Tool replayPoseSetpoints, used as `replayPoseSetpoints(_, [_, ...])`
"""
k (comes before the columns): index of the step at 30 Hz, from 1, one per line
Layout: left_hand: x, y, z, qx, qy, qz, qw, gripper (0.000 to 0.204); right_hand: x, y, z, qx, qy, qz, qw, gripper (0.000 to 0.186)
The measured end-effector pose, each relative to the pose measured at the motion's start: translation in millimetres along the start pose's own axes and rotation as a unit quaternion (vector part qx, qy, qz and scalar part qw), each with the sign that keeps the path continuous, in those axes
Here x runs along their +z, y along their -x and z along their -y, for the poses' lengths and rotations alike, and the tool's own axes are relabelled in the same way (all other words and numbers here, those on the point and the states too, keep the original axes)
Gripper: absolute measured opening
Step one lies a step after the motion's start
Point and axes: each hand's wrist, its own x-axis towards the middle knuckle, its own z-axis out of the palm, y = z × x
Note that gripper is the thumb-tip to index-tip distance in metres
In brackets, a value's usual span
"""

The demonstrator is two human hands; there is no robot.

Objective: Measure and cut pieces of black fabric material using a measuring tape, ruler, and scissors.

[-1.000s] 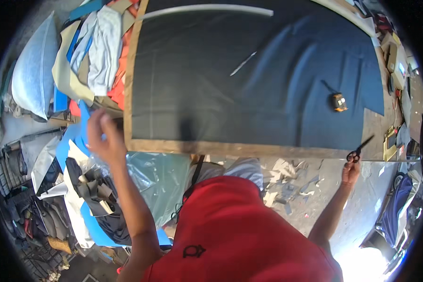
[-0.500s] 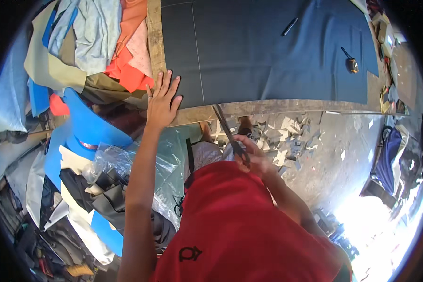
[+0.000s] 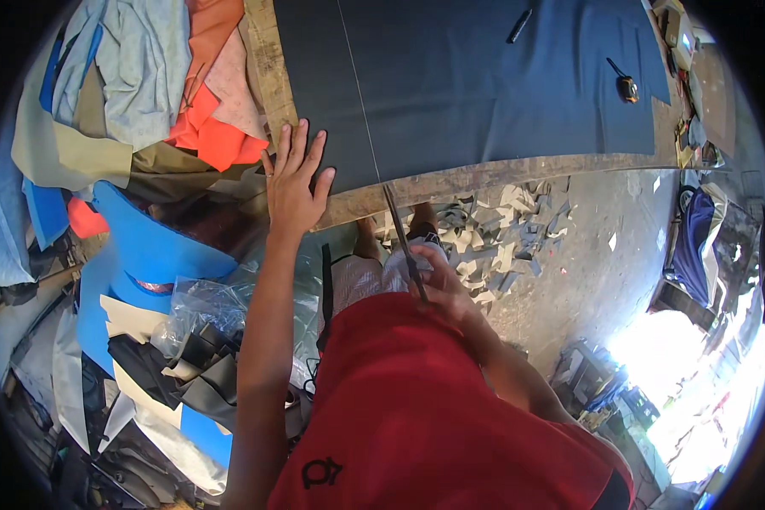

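Observation:
A sheet of dark blue-black material (image 3: 450,93) covers much of the wooden table (image 3: 459,174), with a thin pale line running down its left part. My left hand (image 3: 299,183) lies flat at the sheet's lower left corner, fingers spread. In front of my body, my right hand (image 3: 438,285) is closed round the handles of a pair of dark scissors (image 3: 402,234). Their blades point up at the table's near edge, with the tip close to the lower end of the pale line. I cannot tell whether the tip touches the sheet.
On the sheet lie a black marker (image 3: 519,26) and a tape measure (image 3: 626,88). Coloured material pieces (image 3: 144,68) are heaped at the left, above a blue sheet (image 3: 144,242) and clear plastic (image 3: 208,310). Many offcuts (image 3: 506,242) litter the floor beneath the table.
The scissors have turned more upright, and their tip now sits nearer the pale line's lower end. My left hand stays on the sheet's corner. The whole view has shifted slightly.

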Motion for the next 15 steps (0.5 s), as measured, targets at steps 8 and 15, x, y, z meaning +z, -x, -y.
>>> replayPoseSetpoints(8, [1.1,-2.4,-2.0,0.004,0.014,-0.009,1.000,0.062,-0.4,-57.0,-5.0,-0.072,0.044,0.008,0.996,0.074])
replayPoseSetpoints(15, [0.7,-2.1,-1.3,0.002,0.014,-0.007,1.000,0.062,5.0,-61.4,-11.4,-0.092,0.038,0.000,0.995,0.073])
